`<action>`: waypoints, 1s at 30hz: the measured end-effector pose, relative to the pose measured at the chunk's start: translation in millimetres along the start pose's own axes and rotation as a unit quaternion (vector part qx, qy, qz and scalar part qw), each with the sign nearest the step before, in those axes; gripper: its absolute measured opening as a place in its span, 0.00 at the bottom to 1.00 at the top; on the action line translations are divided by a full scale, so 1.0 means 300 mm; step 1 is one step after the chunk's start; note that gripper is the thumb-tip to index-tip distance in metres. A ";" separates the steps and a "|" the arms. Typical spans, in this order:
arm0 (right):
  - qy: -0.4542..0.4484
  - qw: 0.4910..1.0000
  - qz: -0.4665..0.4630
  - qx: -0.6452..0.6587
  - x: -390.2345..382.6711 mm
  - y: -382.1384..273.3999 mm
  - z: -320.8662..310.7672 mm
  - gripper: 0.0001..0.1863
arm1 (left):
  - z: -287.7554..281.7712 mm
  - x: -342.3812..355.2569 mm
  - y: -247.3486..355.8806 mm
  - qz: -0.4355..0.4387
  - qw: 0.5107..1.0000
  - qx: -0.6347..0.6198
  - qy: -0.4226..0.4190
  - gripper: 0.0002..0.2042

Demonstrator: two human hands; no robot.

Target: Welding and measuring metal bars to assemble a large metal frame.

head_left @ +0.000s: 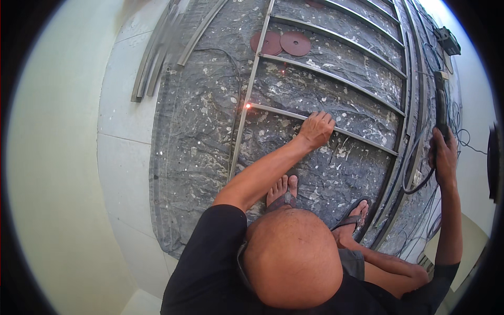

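My left hand [316,128] rests palm-down on a thin metal crossbar [278,112] of a flat metal frame [247,100] lying on the floor. Where that crossbar meets the frame's long side rail, a small orange spot [248,105] glows. My right hand [444,157] is far out to the right, closed around the handle of a long black power tool [440,100] whose black cable [420,184] loops down from it. The tool is held away from the frame's crossbars, over its right edge.
The frame lies on a grey paint-spattered sheet [199,157] over pale floor tiles. Two reddish discs [286,43] lie between upper crossbars. Loose metal bars [157,58] sit at the top left. My sandalled feet [282,191] stand on the sheet. Tangled cables [457,126] run along the right.
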State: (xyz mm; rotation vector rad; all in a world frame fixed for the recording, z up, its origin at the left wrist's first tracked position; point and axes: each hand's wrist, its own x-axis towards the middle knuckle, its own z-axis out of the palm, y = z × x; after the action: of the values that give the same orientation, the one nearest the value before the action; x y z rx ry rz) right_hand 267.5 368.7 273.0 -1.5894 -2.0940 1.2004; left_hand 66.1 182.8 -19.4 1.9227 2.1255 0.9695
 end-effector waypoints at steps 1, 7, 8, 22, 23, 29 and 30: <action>0.000 1.000 0.007 -0.007 -0.009 0.007 -0.011 0.11 | -0.006 -0.001 -0.006 -0.001 1.000 0.000 -0.001 0.03; 0.038 0.998 0.033 -0.047 -0.027 0.084 -0.224 0.11 | -0.021 0.005 -0.008 0.005 1.000 -0.021 -0.006 0.04; 0.048 0.996 0.027 -0.074 -0.044 0.096 -0.326 0.11 | -0.008 0.040 0.022 0.004 1.000 -0.022 -0.017 0.04; 0.200 0.821 -0.026 -0.534 -0.501 0.112 -0.869 0.14 | -0.044 0.049 0.037 -0.049 0.994 -0.002 -0.095 0.11; 0.206 0.821 -0.016 -0.533 -0.536 0.128 -0.872 0.14 | -0.048 0.045 0.030 -0.059 0.994 0.000 -0.095 0.11; 0.206 0.788 0.016 -0.579 -0.659 0.319 -0.877 0.13 | -0.050 0.044 0.011 -0.031 0.995 0.016 -0.099 0.10; 0.214 0.785 0.011 -0.581 -0.666 0.371 -0.872 0.14 | -0.050 0.042 0.012 -0.035 0.995 0.015 -0.093 0.10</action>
State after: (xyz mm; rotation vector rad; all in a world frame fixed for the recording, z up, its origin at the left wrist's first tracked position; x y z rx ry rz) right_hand 582.6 317.9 410.3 -1.9655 -2.5335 -0.6878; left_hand 59.6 189.0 -1.6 1.8581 2.0956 0.7198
